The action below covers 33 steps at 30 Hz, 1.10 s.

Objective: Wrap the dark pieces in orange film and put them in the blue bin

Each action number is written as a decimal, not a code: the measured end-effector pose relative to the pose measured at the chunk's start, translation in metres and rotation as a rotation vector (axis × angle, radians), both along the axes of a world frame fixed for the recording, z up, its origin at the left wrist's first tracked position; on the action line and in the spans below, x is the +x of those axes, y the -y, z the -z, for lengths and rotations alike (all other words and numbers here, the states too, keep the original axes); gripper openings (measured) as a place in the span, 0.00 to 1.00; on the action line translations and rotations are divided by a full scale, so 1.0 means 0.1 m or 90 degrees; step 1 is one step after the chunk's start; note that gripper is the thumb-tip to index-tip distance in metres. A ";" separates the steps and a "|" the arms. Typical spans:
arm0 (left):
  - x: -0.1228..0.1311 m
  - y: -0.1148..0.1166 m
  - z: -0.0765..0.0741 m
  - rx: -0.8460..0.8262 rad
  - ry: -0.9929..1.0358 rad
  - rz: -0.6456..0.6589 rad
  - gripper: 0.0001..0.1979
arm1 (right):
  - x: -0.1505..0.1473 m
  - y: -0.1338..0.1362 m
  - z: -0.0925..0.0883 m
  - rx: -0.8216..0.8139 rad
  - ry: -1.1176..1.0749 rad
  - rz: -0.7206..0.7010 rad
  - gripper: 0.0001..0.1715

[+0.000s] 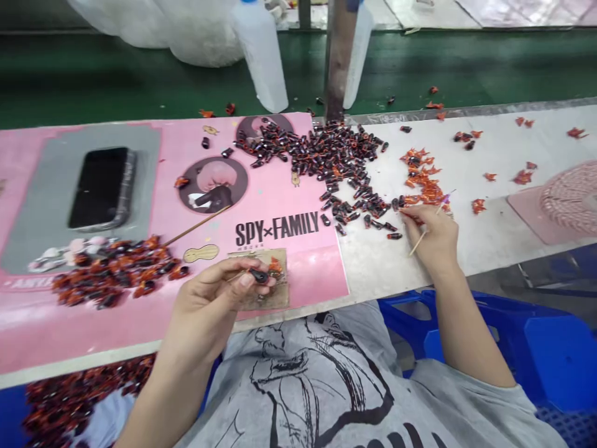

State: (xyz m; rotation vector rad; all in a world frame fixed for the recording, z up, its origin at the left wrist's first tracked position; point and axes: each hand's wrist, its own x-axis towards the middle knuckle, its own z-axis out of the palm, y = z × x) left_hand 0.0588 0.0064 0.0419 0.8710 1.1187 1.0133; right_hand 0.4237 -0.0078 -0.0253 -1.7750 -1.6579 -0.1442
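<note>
Head view: the left hand point(212, 297) pinches a dark piece point(259, 275) between thumb and fingers, just above a cardboard square point(254, 303) near the table's front edge. Fingers of the right hand point(433, 236) are drawn nearly together, a thin stick point(418, 244) held across them; their tips reach the near end of the orange pieces point(422, 180), and whether they grip one I cannot tell. Left of these, the loose dark pile point(336, 149) spreads toward the metal post point(339, 68). A pale stretch of table point(373, 267) runs between the pile and the near edge, which both arms cross. The right hand's lower fingers are hidden, and the red heap point(79, 392) at bottom left is cut off.
</note>
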 end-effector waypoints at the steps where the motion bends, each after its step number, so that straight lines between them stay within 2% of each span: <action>1: 0.05 -0.03 -0.01 0.010 -0.008 -0.009 0.13 | -0.01 0.00 -0.01 0.003 0.000 -0.006 0.09; 5: 0.28 -0.12 -0.07 0.028 -0.015 -0.021 0.14 | -0.05 -0.02 -0.10 0.044 -0.025 -0.038 0.09; 8: 0.43 -0.14 -0.10 0.022 -0.014 -0.016 0.14 | -0.08 -0.03 -0.18 0.080 -0.116 -0.054 0.08; 11: 0.58 -0.13 -0.11 0.001 -0.002 0.013 0.13 | -0.12 -0.02 -0.28 0.079 -0.355 -0.049 0.03; 15: 0.81 -0.12 -0.13 -0.023 0.066 0.084 0.12 | -0.30 0.04 -0.45 -0.009 -0.729 -0.117 0.12; 17: 0.92 -0.11 -0.15 -0.041 0.105 0.128 0.12 | -0.46 0.09 -0.54 -0.056 -0.830 -0.185 0.13; 19: 0.99 -0.10 -0.17 -0.059 0.140 0.161 0.10 | -0.63 0.12 -0.63 -0.084 -0.874 -0.244 0.11; 21: 1.01 -0.09 -0.18 -0.072 0.184 0.181 0.09 | -0.81 0.15 -0.70 -0.089 -0.866 -0.281 0.09; 23: 0.99 -0.06 -0.19 -0.080 0.234 0.191 0.08 | -0.97 0.17 -0.74 -0.064 -0.792 -0.286 0.05; 25: 0.92 -0.04 -0.20 -0.088 0.277 0.189 0.08 | -1.12 0.18 -0.77 0.000 -0.649 -0.263 0.06; 28: 0.75 0.00 -0.19 -0.122 0.313 0.172 0.08 | -1.30 0.17 -0.79 0.106 -0.398 -0.270 0.13; 30: 0.61 0.02 -0.18 -0.157 0.324 0.156 0.10 | -1.38 0.15 -0.79 0.128 -0.277 -0.334 0.16; 33: 0.40 0.03 -0.15 -0.213 0.337 0.137 0.11 | -1.45 0.13 -0.80 0.086 -0.187 -0.449 0.19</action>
